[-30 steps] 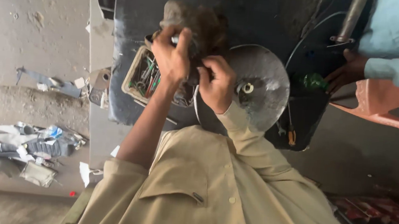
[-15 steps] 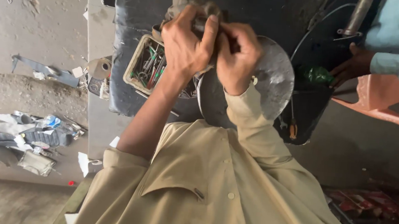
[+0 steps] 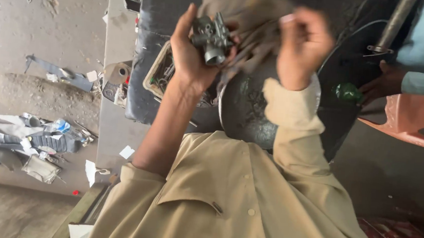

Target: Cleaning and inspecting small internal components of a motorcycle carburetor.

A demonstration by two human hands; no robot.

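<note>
My left hand (image 3: 189,57) holds a small grey metal carburetor (image 3: 211,36) up in front of me, its round opening facing down. Just to the right, my right hand (image 3: 303,45) grips a dirty brownish rag (image 3: 249,24) that hangs against the carburetor; this hand is motion-blurred. Under both hands lies a round metal pan (image 3: 248,112) on a dark work surface (image 3: 152,8). My tan shirt fills the bottom of the view.
An open tray of small tools (image 3: 159,77) sits left of the pan. Another person's hand (image 3: 382,83) in a blue sleeve rests at the right by a green object (image 3: 347,92) and a salmon plastic chair (image 3: 413,125). Scraps and litter (image 3: 24,139) lie on the concrete floor.
Both hands have risen from the pan toward the camera. The carburetor, earlier wrapped between the hands and the rag, now shows in my left hand, and my right hand has pulled the rag to the right.
</note>
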